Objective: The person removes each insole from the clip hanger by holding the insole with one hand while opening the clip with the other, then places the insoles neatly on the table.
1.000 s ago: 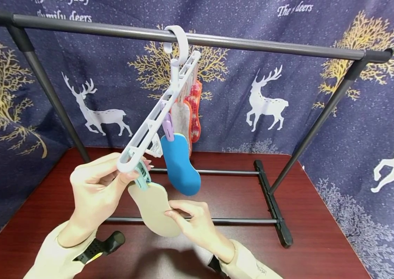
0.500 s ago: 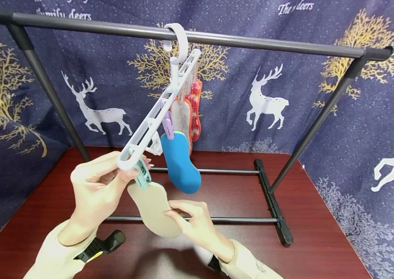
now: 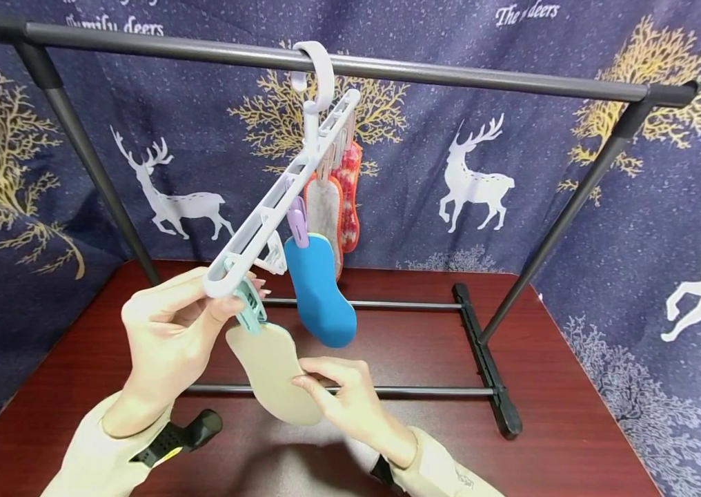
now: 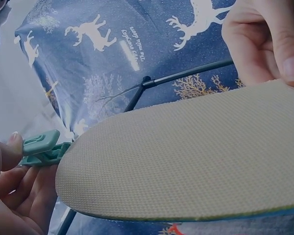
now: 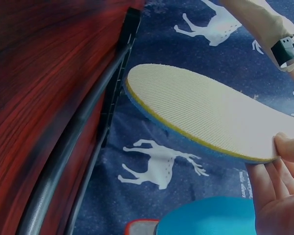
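Head view, clock centred on the cream insole (image 3: 276, 376), which sits just below the near end of the white hanger (image 3: 248, 241). Mint clip (image 3: 250, 307) at its 11 o'clock edge; whether it bites, we can't tell. Our left hand (image 3: 167, 331), 10 o'clock, pinches the clip; our right hand (image 3: 350, 397), toward 3, pinches the insole's side. Best, we judge: hold the insole steady, seat its edge deep, tug lightly before letting go. Blue insole (image 3: 322, 293) hangs at 1 o'clock.
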Motion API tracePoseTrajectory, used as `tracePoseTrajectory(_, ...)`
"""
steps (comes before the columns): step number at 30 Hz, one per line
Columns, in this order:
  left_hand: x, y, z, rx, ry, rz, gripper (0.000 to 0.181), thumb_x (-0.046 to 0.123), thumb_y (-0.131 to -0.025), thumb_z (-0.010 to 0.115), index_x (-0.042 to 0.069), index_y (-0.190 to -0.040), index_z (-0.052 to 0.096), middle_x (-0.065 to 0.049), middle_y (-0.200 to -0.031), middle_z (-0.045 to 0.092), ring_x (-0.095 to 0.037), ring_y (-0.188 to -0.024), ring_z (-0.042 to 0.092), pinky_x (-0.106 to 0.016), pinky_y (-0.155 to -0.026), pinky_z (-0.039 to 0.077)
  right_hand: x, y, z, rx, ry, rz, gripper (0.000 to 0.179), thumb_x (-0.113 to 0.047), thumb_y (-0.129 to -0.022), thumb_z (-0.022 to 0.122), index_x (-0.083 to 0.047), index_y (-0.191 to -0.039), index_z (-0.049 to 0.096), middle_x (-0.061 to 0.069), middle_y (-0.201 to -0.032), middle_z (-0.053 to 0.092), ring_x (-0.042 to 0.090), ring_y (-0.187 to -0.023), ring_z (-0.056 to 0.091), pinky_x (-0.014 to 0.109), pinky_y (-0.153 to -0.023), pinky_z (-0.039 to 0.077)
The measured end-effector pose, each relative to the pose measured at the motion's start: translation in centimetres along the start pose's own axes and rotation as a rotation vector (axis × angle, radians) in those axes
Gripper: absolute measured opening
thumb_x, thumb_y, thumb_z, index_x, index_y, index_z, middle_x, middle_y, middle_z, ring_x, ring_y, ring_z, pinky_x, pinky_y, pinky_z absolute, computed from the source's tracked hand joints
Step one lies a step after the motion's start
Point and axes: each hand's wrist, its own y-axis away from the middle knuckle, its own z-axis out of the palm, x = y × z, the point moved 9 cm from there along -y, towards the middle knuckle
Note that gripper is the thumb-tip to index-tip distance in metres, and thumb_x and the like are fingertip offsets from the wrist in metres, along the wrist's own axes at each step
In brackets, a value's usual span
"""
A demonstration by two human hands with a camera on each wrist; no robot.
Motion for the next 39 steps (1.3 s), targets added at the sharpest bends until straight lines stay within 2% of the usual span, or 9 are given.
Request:
tracePoseTrajectory(11, -0.06, 0.16, -0.02, -0.003, 0.013, -0.002, 0.021, -0.007, -0.081, 0.072, -0.022, -0.094, 0.065, -0.013, -0.092, 0.073, -0.020, -0.080, 0.071, -0.021, -0.074, 0.057, 0.13, 0.17, -0.09, -0.002, 0.007, -0.001, 0.019, 0.004, -0.081, 0.073, 0.003, -0.100, 0.072, 0.014, -0.091, 0.074, 0.016, -0.080, 0.073, 0.014, -0.069, 0.056)
tracePoseTrajectory(19, 0.02, 0.28, -0.02, -0.018, 0.029, 0.002, 0.022, -0.007, -0.080, 0.072, -0.023, -0.095, 0.065, -0.014, -0.094, 0.073, -0.020, -0.083, 0.071, -0.020, -0.074, 0.057, -0.14, 0.04, -0.11, 0.001, 0.032, -0.040, 0.021, 0.005, -0.079, 0.074, 0.003, -0.100, 0.072, 0.013, -0.089, 0.074, 0.015, -0.078, 0.072, 0.014, -0.070, 0.056)
tracePoseTrajectory(25, -0.07, 0.31, 0.06, -0.035, 0.050, -0.023, 0.022, -0.006, -0.081, 0.072, -0.022, -0.095, 0.065, -0.015, -0.096, 0.073, -0.022, -0.084, 0.072, -0.024, -0.078, 0.058, -0.38, -0.09, -0.10, 0.003, 0.071, -0.083, 0.022, 0.004, -0.078, 0.075, 0.002, -0.100, 0.072, 0.012, -0.089, 0.074, 0.015, -0.080, 0.072, 0.015, -0.073, 0.056)
tracePoseTrajectory(32, -0.13, 0.30, -0.03, -0.045, 0.083, -0.033, 0.026, -0.008, -0.081, 0.072, -0.023, -0.100, 0.063, -0.016, -0.098, 0.073, -0.022, -0.085, 0.072, -0.025, -0.077, 0.058, -0.43, -0.08, 0.05, -0.014, 0.101, -0.115, 0.020, 0.003, -0.080, 0.074, 0.000, -0.100, 0.072, 0.010, -0.089, 0.074, 0.013, -0.080, 0.071, 0.016, -0.075, 0.055)
tracePoseTrajectory(39, -0.18, 0.31, -0.18, -0.048, 0.113, -0.032, 0.025, -0.008, -0.080, 0.072, -0.022, -0.099, 0.063, -0.017, -0.098, 0.072, -0.024, -0.083, 0.072, -0.029, -0.079, 0.059, -0.34, -0.12, 0.34, -0.034, 0.115, -0.136, 0.020, 0.004, -0.081, 0.073, 0.000, -0.101, 0.072, 0.010, -0.089, 0.074, 0.013, -0.079, 0.071, 0.014, -0.074, 0.055)
